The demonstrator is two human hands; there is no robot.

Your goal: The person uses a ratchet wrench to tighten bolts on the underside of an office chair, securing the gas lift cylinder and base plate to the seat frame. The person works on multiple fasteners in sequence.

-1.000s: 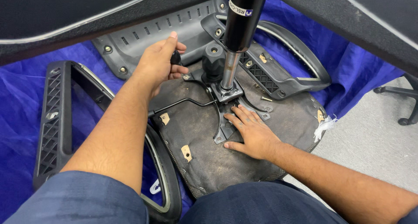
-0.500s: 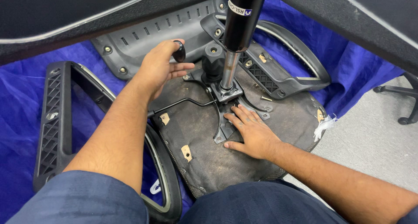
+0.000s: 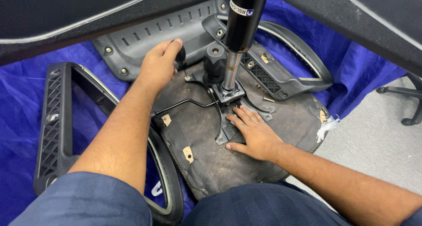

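Observation:
An upturned office chair seat [image 3: 263, 160] lies on a blue cloth, its black fabric underside facing up. A metal mechanism plate [image 3: 226, 122] with a gas lift cylinder [image 3: 241, 21] stands at its centre. My left hand [image 3: 159, 67] is closed around a black screwdriver handle [image 3: 180, 55], the shaft pointing down at a screw [image 3: 187, 78] on the seat. My right hand [image 3: 252, 133] lies flat, fingers spread, pressing on the mechanism plate and the seat. A black knob [image 3: 215, 61] stands beside the cylinder.
A black armrest frame [image 3: 55, 120] lies at the left. A grey plastic back panel [image 3: 154, 28] and another armrest [image 3: 281, 76] lie behind the seat. A loose screw [image 3: 269, 100] rests on the seat. Chair base legs [image 3: 409, 103] stand on the grey floor at right.
My left hand has turned and shifted slightly on the screwdriver handle. The right hand stays flat on the mechanism plate.

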